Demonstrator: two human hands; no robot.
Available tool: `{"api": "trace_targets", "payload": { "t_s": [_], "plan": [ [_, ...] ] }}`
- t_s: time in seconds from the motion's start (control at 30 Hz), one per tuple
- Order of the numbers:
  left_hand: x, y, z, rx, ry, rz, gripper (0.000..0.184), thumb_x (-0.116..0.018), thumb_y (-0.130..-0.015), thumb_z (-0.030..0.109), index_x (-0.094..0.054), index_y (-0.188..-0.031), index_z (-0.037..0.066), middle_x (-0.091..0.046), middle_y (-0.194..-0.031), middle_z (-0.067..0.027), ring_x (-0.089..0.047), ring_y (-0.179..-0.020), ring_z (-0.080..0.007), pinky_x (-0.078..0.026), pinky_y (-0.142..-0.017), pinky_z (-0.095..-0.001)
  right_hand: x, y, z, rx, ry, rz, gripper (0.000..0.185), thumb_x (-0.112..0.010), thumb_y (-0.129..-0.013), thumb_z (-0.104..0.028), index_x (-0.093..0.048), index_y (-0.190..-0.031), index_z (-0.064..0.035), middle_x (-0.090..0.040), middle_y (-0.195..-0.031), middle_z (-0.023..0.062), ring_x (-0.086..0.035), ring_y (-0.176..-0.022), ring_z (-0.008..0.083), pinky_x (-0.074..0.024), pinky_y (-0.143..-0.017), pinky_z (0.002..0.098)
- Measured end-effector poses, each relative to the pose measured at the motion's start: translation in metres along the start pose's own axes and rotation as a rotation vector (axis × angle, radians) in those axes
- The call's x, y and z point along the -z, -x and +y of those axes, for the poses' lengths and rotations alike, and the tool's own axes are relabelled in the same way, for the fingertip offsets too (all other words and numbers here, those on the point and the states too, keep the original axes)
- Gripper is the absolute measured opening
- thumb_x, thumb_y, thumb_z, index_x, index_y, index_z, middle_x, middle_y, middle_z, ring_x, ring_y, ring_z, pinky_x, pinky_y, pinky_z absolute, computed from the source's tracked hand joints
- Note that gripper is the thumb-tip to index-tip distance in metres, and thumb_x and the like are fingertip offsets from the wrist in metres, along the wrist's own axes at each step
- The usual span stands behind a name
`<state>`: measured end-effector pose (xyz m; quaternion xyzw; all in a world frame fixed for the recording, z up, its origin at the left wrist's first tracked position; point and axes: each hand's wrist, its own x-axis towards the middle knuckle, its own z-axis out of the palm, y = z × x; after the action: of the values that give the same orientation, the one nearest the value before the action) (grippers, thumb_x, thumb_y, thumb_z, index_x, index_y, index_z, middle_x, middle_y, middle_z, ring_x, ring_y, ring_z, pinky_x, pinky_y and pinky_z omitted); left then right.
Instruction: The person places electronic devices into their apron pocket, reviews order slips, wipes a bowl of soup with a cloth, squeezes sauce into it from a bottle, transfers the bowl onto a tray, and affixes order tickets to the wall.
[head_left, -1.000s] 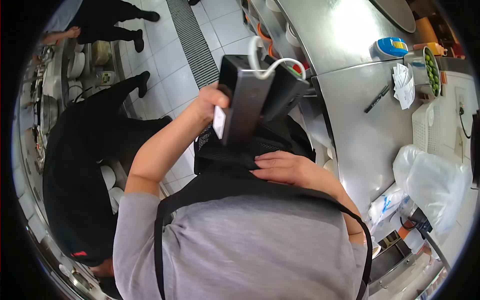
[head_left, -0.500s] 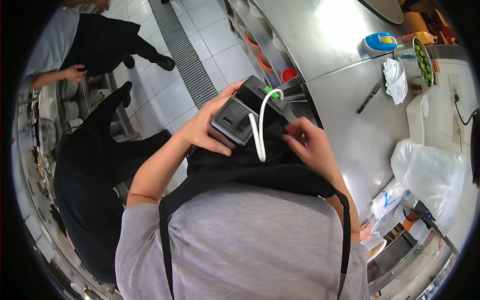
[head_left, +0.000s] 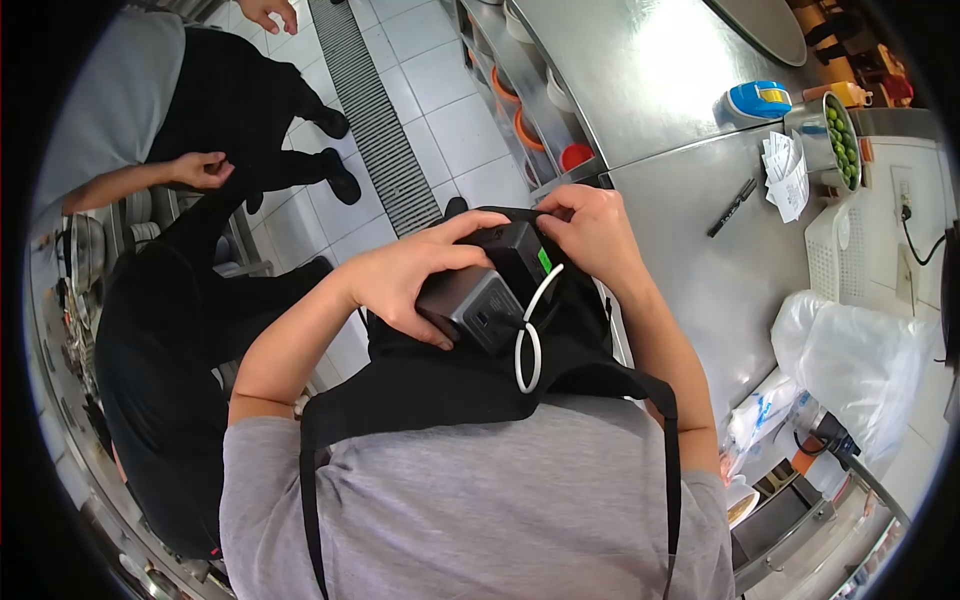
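Observation:
My left hand (head_left: 412, 278) is wrapped round a grey power bank (head_left: 472, 302) with ports on its end face. Against it, under the same fingers, sits a black box (head_left: 508, 252) with a green light or label. A looped white cable (head_left: 530, 360) runs between the two devices. Close by, my right hand (head_left: 592, 235) pinches the top edge of black cloth that looks like part of my apron (head_left: 450, 385). Both devices are in front of my belly, against the apron.
On the steel counter (head_left: 680, 240) to my right are a marker (head_left: 732, 207), paper slips (head_left: 785, 178), a blue dispenser (head_left: 758, 99) and a pot of green limes (head_left: 842, 140). Plastic bags (head_left: 840, 365) lie nearer. Two people in black stand at my left, beside a floor drain (head_left: 375, 130).
The devices have come down closer to my body and tilted. My right hand has moved up and taken hold of the black cloth. The person at the left has shifted, hands now apart.

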<state>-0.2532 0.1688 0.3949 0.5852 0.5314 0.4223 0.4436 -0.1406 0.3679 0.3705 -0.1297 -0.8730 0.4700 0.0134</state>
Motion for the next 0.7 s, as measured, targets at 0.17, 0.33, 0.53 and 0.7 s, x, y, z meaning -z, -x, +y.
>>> {"api": "trace_targets", "payload": {
  "t_s": [0.17,0.33,0.53,0.7],
  "plan": [
    [-0.009,-0.008,-0.001,0.040,0.022,-0.040,0.065,-0.076,-0.041,0.020,-0.054,-0.100,0.006,-0.027,-0.129,-0.0180,-0.042,-0.109,-0.0310,-0.035,-0.089,-0.0359,-0.002,-0.011,-0.008,0.029,-0.019,-0.055,0.011,-0.065,-0.063,-0.006,-0.060,-0.071,0.0005,-0.058,-0.062,0.0136,-0.058,-0.058,0.0263,-0.0451,-0.055,0.0321],
    [-0.006,-0.008,-0.003,0.090,-0.008,-0.046,0.067,-0.076,-0.048,0.020,-0.051,-0.108,0.005,-0.026,-0.129,-0.0195,-0.036,-0.114,-0.0332,-0.032,-0.094,-0.0362,0.003,-0.017,-0.008,0.104,0.004,-0.137,0.009,-0.065,-0.064,-0.006,-0.060,-0.069,0.0008,-0.058,-0.062,0.0144,-0.057,-0.058,0.0283,-0.0444,-0.055,0.0336],
    [-0.009,-0.011,0.008,0.137,-0.081,-0.033,0.064,-0.075,-0.050,0.020,-0.051,-0.107,0.004,-0.026,-0.130,-0.0200,-0.036,-0.114,-0.0342,-0.032,-0.094,-0.0373,0.010,-0.024,-0.012,0.193,0.043,-0.186,0.009,-0.065,-0.065,-0.005,-0.060,-0.068,0.0021,-0.055,-0.056,0.0123,-0.054,-0.050,0.0209,-0.0414,-0.049,0.0287],
    [-0.021,-0.010,0.014,0.260,-0.289,0.029,0.065,-0.075,-0.050,0.023,-0.051,-0.107,0.002,-0.028,-0.129,-0.0215,-0.035,-0.115,-0.0362,-0.033,-0.095,-0.0374,0.012,-0.022,-0.012,0.208,0.066,-0.199,0.010,-0.064,-0.066,-0.006,-0.059,-0.069,0.0019,-0.053,-0.056,0.0121,-0.052,-0.050,0.0209,-0.0411,-0.050,0.0297]
  ]
}}
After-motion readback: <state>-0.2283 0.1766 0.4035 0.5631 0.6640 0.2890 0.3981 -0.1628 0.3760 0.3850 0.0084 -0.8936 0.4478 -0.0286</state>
